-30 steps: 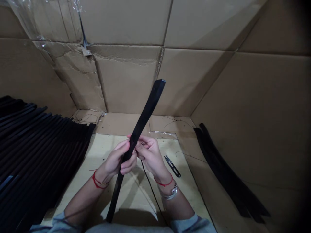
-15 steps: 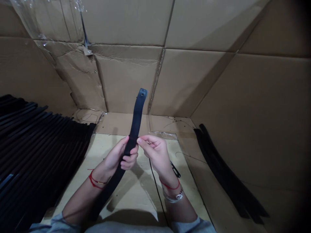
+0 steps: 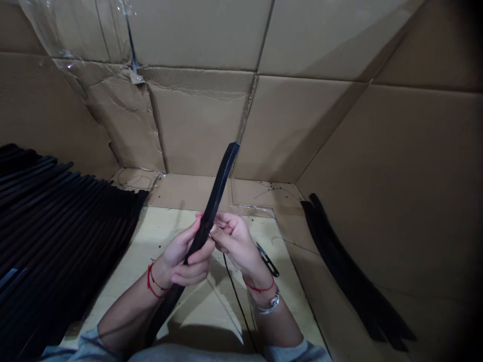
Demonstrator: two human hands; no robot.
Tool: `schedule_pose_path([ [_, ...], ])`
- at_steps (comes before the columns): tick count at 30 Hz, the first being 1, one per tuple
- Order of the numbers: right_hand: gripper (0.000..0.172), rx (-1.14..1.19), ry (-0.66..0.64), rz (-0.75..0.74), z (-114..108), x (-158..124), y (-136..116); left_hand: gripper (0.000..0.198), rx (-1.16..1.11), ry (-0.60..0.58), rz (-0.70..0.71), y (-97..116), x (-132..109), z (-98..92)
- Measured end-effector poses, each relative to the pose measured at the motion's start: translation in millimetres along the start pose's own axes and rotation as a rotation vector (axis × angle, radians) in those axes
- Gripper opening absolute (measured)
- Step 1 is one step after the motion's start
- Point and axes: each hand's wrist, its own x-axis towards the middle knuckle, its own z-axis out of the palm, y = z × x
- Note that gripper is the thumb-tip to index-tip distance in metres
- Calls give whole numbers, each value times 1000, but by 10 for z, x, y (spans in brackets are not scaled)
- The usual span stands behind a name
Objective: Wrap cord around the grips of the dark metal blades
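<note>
A pale board (image 3: pixel 292 296) lies under both hands, and a long black strip (image 3: pixel 217 191) is held up over it. The left hand (image 3: pixel 186 251) is clamped on the strip, with the thumb along one side and the fingers wrapped round the other. The strip runs slantwise through that hand. One part sticks up above the grip, leaning to the right, and its top end shows against the cardboard wall (image 3: pixel 313 125) behind the board. The other part comes out below the grip and goes down over the near part of the board, toward the person's body. The right hand (image 3: pixel 237 244) is also over the board, up against the strip's right side, just beside the left fingers. Its thumb and first finger are bent close to each other, but I can't tell if they are pinching anything. A thin black cord (image 3: pixel 236 296) hangs below that hand, over the board. Small black snips (image 3: pixel 267 260) lie on the board, near its right edge. A big pile of dark strips (image 3: pixel 68 241) sits to the left of the board, and a small bunch of black strips (image 3: pixel 347 271) is to the right of it.
</note>
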Motion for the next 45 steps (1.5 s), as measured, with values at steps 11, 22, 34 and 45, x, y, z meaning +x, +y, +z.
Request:
schedule_pose_path([
  [11,30,-308,184,-148,29,-46,-60,54,238,506,198,23,58,133],
  [22,12,-356,221,-247,129,-105,-101,62,50,294,185,51,-34,153],
  [34,10,-386,348,-322,212,-110,23,63,15,341,229,24,-14,107],
  [45,12,-280,472,-382,267,-99,92,61,-13,266,192,-45,38,95],
])
